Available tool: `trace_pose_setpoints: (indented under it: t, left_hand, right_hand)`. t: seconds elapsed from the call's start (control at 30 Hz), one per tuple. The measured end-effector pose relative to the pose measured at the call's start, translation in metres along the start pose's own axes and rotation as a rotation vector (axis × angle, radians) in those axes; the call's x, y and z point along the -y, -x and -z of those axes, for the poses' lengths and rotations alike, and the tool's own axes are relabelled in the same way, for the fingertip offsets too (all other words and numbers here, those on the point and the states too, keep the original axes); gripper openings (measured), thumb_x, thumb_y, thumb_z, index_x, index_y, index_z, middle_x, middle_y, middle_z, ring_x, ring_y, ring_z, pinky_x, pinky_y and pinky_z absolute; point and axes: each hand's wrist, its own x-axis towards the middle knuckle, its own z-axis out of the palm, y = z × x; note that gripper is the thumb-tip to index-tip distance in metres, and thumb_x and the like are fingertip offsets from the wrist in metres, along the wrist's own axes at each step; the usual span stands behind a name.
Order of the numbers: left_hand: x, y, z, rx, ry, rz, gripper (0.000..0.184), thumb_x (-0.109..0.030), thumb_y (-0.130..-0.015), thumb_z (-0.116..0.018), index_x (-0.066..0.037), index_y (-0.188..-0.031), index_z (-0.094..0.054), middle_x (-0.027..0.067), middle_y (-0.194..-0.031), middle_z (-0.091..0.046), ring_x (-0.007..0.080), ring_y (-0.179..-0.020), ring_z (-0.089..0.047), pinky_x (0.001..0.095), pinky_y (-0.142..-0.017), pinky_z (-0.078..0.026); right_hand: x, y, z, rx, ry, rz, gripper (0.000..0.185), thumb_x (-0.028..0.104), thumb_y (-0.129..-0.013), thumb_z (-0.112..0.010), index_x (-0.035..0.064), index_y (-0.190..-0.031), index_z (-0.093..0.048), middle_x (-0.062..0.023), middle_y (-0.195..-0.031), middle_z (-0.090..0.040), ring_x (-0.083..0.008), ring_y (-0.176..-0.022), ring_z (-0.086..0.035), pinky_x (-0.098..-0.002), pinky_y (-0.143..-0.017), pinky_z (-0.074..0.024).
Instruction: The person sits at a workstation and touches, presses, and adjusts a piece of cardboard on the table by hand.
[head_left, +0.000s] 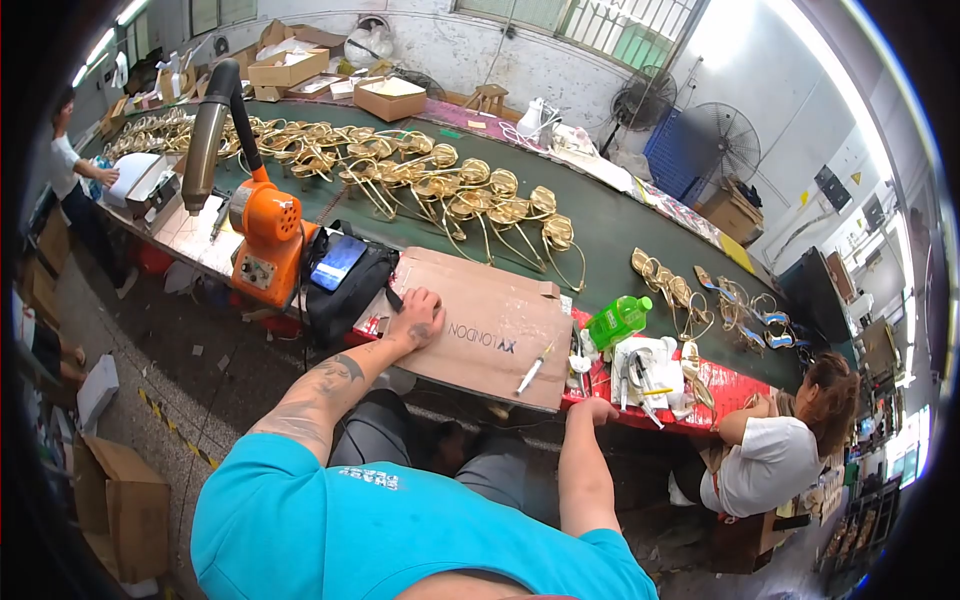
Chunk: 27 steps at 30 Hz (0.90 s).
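Note:
My left hand lies with its fingers apart on the left part of a flat cardboard sheet printed "XY LONDON". It holds nothing visible. On the sheet's right side is a white pen-like tool. My right hand rests at the red table edge, just past the sheet's lower right corner. Its fingers are too small and partly hidden to judge. Near it are a green bottle, white cloth or paper and several slim tools, one of them yellow.
A green conveyor belt carries rows of gold strappy sandals. An orange machine with a hose and a black bag with a phone stand left. One co-worker sits at right; another person stands far left.

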Motion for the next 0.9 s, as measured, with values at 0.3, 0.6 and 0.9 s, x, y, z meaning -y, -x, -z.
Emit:
trace_pose_setpoints:
  t: [0.3, 0.6, 0.9]
  left_hand:
    - [0.001, 0.000, -0.002, -0.003, -0.011, -0.004, 0.014, -0.020, -0.091, -0.062, -0.007, -0.095, -0.062, 0.0120, -0.104, -0.060, 0.0324, -0.099, -0.055, 0.0391, -0.096, -0.044]
    - [-0.003, 0.000, 0.002, -0.001, 0.006, 0.004, 0.014, -0.020, -0.091, -0.062, -0.008, -0.096, -0.063, 0.0121, -0.104, -0.060, 0.0324, -0.099, -0.055, 0.0397, -0.096, -0.043]
    - [-0.002, -0.004, 0.000, -0.024, -0.024, -0.004, 0.015, -0.021, -0.091, -0.062, -0.007, -0.097, -0.064, 0.0122, -0.105, -0.060, 0.0325, -0.100, -0.055, 0.0402, -0.097, -0.044]
  right_hand:
    - [0.000, 0.003, -0.004, -0.052, 0.002, 0.031, 0.072, 0.053, -0.103, -0.031, -0.0098, -0.124, -0.062, -0.0342, -0.119, -0.066, -0.0480, -0.107, -0.066, -0.0534, -0.095, -0.0534]
    - [0.001, 0.005, -0.011, -0.101, 0.005, 0.061, 0.073, 0.054, -0.103, -0.033, -0.0102, -0.123, -0.063, -0.0339, -0.118, -0.067, -0.0475, -0.106, -0.067, -0.0529, -0.094, -0.0539]
    - [0.004, 0.008, -0.015, -0.132, 0.042, 0.097, 0.075, 0.055, -0.102, -0.035, -0.0106, -0.121, -0.064, -0.0337, -0.116, -0.068, -0.0471, -0.105, -0.068, -0.0525, -0.093, -0.0543]
